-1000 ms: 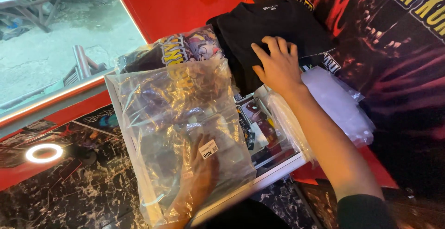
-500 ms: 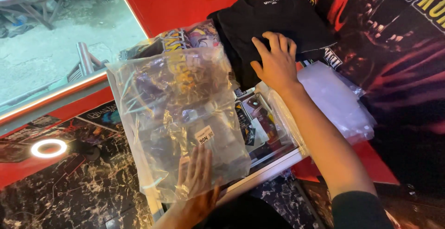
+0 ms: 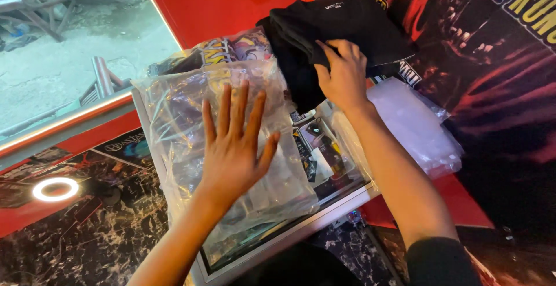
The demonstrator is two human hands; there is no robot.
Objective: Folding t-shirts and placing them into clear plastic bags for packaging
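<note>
A clear plastic bag (image 3: 191,106) lies on a glass-topped counter (image 3: 341,202). My left hand (image 3: 234,144) rests flat on the bag, fingers spread. A folded black garment (image 3: 347,25) sits at the far end of the counter. My right hand (image 3: 344,74) grips its near edge, fingers curled into the cloth. Another bagged printed garment (image 3: 231,48) lies beyond the clear bag, partly under it.
A stack of clear plastic bags (image 3: 411,124) lies to the right of my right arm. Small items show under the counter glass (image 3: 324,147). A red wall (image 3: 220,2) and a window (image 3: 69,60) stand at the back left. A ring light reflects (image 3: 55,189) on the dark floor.
My left hand came out from under the clear bag and now presses flat on top of it. My right hand closed onto the black garment's edge.
</note>
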